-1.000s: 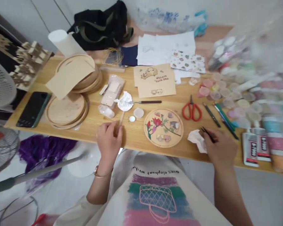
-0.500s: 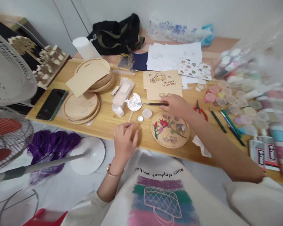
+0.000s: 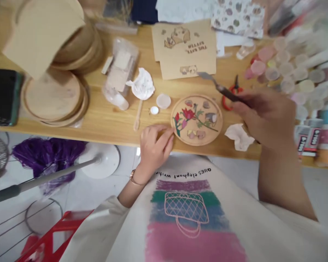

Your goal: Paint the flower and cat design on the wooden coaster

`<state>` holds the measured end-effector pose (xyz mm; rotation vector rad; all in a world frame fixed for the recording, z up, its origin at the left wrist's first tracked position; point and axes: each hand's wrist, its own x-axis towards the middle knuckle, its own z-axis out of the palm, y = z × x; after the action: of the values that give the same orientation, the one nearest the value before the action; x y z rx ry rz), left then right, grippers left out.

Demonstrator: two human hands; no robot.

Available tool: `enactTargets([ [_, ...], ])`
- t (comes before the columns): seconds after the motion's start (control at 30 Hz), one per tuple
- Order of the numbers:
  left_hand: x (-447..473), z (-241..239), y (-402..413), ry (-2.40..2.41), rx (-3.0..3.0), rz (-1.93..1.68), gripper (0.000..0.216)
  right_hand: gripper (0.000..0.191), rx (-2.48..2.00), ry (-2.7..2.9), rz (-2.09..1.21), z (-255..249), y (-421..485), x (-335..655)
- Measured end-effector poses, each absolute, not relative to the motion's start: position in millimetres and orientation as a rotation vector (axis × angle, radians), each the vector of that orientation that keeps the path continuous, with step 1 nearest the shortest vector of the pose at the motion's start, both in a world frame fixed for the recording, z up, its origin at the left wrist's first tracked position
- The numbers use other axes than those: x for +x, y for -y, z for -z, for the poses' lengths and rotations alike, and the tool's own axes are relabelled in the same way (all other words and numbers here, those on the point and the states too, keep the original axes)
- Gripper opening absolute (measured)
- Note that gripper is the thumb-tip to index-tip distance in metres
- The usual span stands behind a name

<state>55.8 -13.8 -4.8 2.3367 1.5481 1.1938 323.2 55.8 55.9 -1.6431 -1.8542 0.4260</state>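
Observation:
A round wooden plate point(image 3: 196, 120) decorated with red flowers and small pieces lies near the table's front edge. My left hand point(image 3: 154, 145) rests curled at the table edge, its fingertips touching the plate's left rim. My right hand point(image 3: 265, 116) hovers to the right of the plate, closed round a palette knife point(image 3: 218, 85) whose blade points up and left over the table. A crumpled white tissue point(image 3: 239, 136) lies just below that hand.
Stacked wooden discs point(image 3: 53, 96) and a black phone point(image 3: 2, 96) sit at the left. A white clay lump point(image 3: 142, 85), small lids point(image 3: 163, 101), a wooden stick point(image 3: 138, 114), red scissors point(image 3: 229, 98), printed cards point(image 3: 184, 49), paint pots point(image 3: 289, 72) and glue tubes point(image 3: 307, 136) surround the plate.
My right hand picked the palette knife up from beside the clay and drew it right, above the plate. My left hand shifted right to the plate's rim. The camera tilted down and closer.

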Motion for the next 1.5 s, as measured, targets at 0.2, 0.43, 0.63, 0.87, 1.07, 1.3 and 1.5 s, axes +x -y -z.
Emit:
enactTargets([
  [0.2,62,18,14,-1.464,2.394,-1.216,0.029,0.021,-1.582,1.75,-0.284,-28,52,344],
  [0.43,62,22,13,-1.469,2.493,-1.229,0.026,0.028,-1.554,1.758,-0.25,-16,63,334],
  [0.63,63,21,13,-1.484,2.51,-1.228,0.025,0.022,-1.593,1.749,-0.3,-20,61,335],
  [0.87,64,21,13,-1.505,2.494,-1.209,0.024,0.02,-1.604,1.774,-0.327,-17,62,335],
  [1.07,64,20,13,-1.502,2.511,-1.205,0.022,0.021,-1.582,1.769,-0.333,-15,62,336],
  [1.3,64,21,13,-1.55,2.547,-1.165,0.016,0.022,-1.572,1.786,-0.307,-16,60,334],
  [1.5,64,25,12,-1.466,2.482,-1.269,0.022,0.027,-1.566,1.815,-0.315,-16,60,335],
])
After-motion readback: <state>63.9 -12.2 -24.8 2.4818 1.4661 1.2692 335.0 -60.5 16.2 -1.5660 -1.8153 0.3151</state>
